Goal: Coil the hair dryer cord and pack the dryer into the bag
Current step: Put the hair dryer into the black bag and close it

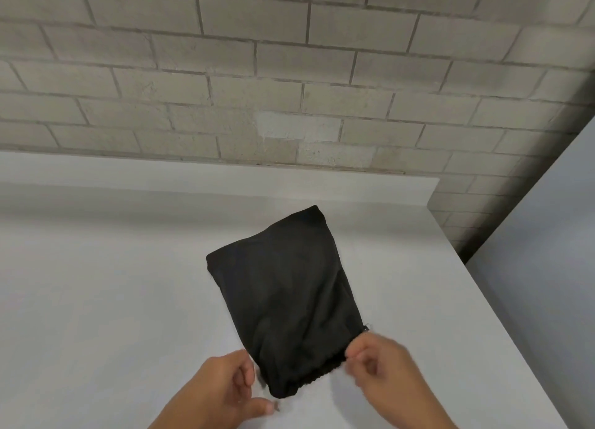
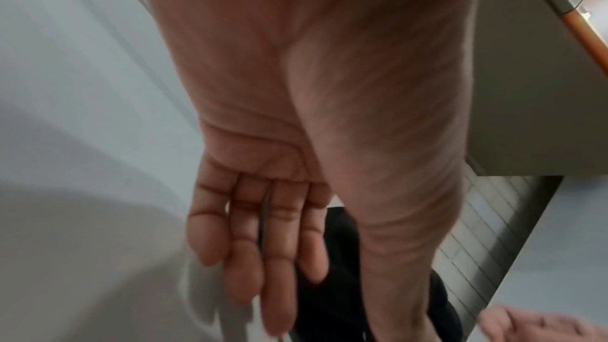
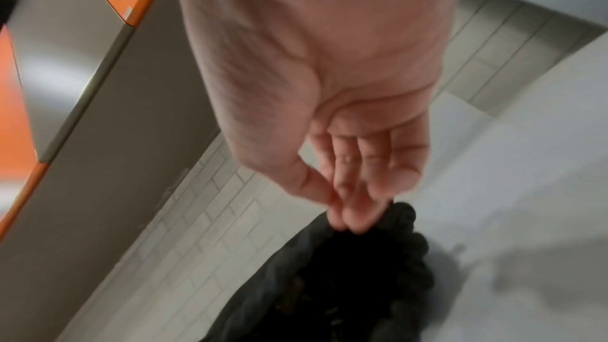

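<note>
From the head view, a black bag [image 1: 283,296] lies slantwise on the pale desk [image 1: 96,300] before a grey brick wall [image 1: 289,74]; its contents are hidden. The left hand [image 1: 222,386] sits just beside the gathered mouth, the right hand [image 1: 376,361] at its other corner. The left wrist view shows that hand's fingers [image 2: 250,243] straight and relaxed, with blur below them. The right wrist view shows fingertips [image 3: 348,215] pinching the bag's puckered edge.

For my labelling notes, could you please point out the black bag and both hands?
black bag [image 1: 283,287]: head view, middle of the cloth.
left hand [image 1: 222,386]: head view, back of hand.
right hand [image 1: 380,364]: head view, knuckles.
</note>
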Available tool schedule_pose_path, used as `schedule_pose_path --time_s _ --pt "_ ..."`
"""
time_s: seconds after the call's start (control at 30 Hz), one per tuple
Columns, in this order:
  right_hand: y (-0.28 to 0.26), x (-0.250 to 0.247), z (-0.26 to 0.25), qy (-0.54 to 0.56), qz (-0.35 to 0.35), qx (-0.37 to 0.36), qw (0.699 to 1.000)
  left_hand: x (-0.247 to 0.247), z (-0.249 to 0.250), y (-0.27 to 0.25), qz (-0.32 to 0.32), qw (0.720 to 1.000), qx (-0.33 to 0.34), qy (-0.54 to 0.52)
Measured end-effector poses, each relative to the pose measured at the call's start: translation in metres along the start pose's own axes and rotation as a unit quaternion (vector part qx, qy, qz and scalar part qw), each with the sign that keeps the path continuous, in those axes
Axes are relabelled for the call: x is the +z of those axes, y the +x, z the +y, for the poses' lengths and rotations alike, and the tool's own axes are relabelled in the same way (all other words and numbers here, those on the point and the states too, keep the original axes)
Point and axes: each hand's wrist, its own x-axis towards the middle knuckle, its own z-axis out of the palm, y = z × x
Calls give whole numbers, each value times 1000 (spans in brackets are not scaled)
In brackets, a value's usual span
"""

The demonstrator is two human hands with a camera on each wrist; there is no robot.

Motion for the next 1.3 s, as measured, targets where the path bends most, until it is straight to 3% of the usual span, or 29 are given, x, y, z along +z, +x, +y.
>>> schedule_pose_path --time_s 0.07,0.1,0.23,0.37,0.47,0.7,0.77,0.93,1.1,1.3 --pt "5 -14 5 5 106 -5 994 6 -2 3 -23 999 -29 18" --pt "7 -18 5 -8 123 -24 992 9 -1 5 -33 999 -28 30" --pt "19 -20 16 -73 32 -89 993 19 7 10 -40 995 -13 95" --pt "20 -7 21 -56 21 -44 997 25 7 13 32 991 26 129" --pt "14 0 25 5 38 -27 999 25 -8 16 73 992 60 83" --pt "-4 -5 34 76 19 10 997 -4 -30 -11 80 976 203 -7" --pt "-8 -8 40 79 19 12 997 -11 -39 -17 77 973 218 -25" --pt "-17 -16 57 45 8 30 998 -18 -61 -20 118 974 195 9" --pt "-24 -46 88 -6 78 57 995 -35 -89 -27 211 969 128 -12" --pt "-28 -53 77 -53 21 36 998 -35 -87 -28 225 969 100 6"
